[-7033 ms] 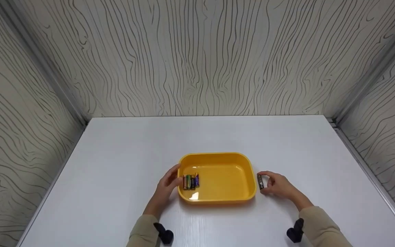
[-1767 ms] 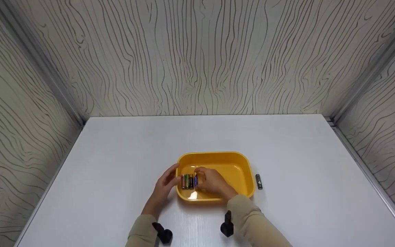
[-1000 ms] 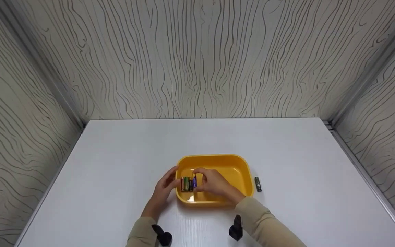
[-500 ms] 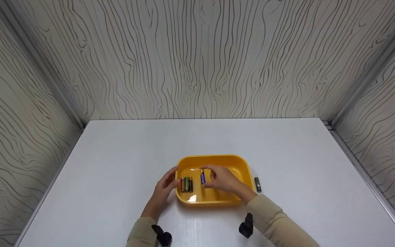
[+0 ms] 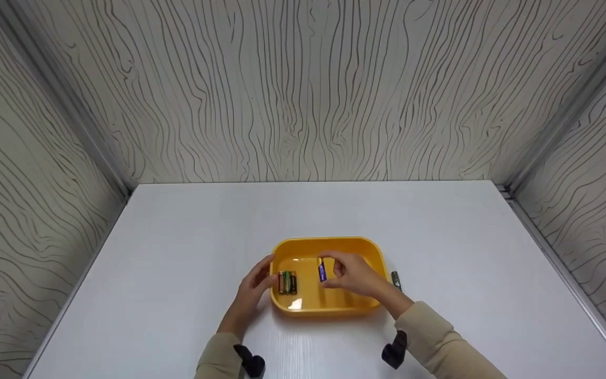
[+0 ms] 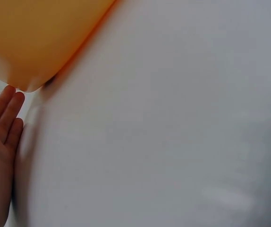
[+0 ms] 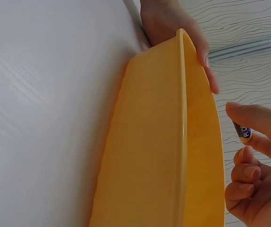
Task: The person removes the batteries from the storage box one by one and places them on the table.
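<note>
A yellow tray sits on the white table. My right hand pinches a blue battery above the tray's middle; the same battery shows between thumb and finger in the right wrist view. My left hand rests with straight fingers against the tray's left wall, fingers flat. Several batteries lie side by side in the tray's left part. A dark battery lies on the table just right of the tray.
Patterned walls close the table in at the back and both sides. The tray's outer side fills the right wrist view, with the left hand behind it.
My right hand lifted the blue battery out of the row and carried it rightward above the tray. The left hand has stayed on the tray's left wall.
</note>
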Demonstrator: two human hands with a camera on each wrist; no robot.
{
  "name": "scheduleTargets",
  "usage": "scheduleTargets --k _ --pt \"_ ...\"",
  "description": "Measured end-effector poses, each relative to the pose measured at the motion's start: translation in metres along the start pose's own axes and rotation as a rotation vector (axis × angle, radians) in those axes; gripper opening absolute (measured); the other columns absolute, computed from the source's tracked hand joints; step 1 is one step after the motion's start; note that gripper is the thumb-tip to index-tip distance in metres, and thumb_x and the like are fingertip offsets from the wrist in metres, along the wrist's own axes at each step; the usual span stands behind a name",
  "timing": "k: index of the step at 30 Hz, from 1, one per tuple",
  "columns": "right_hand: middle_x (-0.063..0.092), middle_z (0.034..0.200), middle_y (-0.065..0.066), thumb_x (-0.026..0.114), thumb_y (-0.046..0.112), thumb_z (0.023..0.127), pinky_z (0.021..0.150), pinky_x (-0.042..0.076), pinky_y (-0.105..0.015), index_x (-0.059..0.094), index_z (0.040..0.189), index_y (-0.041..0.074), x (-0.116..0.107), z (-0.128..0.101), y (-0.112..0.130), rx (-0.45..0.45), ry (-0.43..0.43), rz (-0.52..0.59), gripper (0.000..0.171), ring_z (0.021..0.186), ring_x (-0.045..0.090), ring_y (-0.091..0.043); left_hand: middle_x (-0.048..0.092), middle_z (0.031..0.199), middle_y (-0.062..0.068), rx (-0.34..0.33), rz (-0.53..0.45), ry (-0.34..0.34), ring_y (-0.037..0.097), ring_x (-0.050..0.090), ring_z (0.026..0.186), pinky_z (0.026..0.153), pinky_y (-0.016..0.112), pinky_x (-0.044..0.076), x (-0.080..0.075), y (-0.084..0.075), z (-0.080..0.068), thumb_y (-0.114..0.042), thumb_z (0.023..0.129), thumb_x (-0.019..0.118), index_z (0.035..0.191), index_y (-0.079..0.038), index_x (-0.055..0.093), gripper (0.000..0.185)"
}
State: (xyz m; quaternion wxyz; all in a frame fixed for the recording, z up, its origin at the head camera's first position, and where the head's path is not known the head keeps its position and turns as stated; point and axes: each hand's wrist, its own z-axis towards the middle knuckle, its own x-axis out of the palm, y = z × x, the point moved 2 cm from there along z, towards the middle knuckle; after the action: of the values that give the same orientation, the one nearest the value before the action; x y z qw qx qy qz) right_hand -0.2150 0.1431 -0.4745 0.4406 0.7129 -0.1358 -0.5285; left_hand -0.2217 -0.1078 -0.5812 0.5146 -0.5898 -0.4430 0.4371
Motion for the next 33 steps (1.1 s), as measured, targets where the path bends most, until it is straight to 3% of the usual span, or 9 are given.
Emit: scheduleTargets --k 13,21,33 --pt "0.047 0.069 0.005 0.076 0.019 0.081 0.057 0.037 -0.015 0.056 0.13 0.0 -0.009 -0.015 -0.012 -0.025 -0.017 -0.018 0.057 0.061 0.039 0.0 0.043 0.153 0.003 -0.034 -0.002 -0.005 0.026 0.039 0.143 0.123 0.051 0.024 0.001 0.0 -0.001 -0.039 0.094 0.059 0.145 -0.028 0.041 0.056" --pt "0.047 0.071 0.004 0.076 0.018 0.082 0.056 0.035 -0.014 0.056 0.13 0.002 -0.02 -0.027 -0.022 0.009 -0.039 -0.022 0.054 0.062 0.039 0.0 0.039 0.156 0.003 -0.042 0.014 -0.013 0.027 0.035 0.146 0.123 0.052 0.023 0.001 -0.002 -0.002 -0.037 0.095 0.057 0.146 -0.028 0.04 0.054" --pt "0.047 0.071 0.004 0.075 0.018 0.082 0.056 0.036 -0.014 0.055 0.131 0.002 -0.04 -0.046 -0.039 0.03 -0.06 -0.017 0.055 0.061 0.04 0.001 0.042 0.153 0.006 -0.011 0.001 -0.004 0.027 0.039 0.143 0.122 0.049 0.026 0.002 -0.004 -0.003 -0.034 0.096 0.057 0.147 -0.023 0.04 0.055"
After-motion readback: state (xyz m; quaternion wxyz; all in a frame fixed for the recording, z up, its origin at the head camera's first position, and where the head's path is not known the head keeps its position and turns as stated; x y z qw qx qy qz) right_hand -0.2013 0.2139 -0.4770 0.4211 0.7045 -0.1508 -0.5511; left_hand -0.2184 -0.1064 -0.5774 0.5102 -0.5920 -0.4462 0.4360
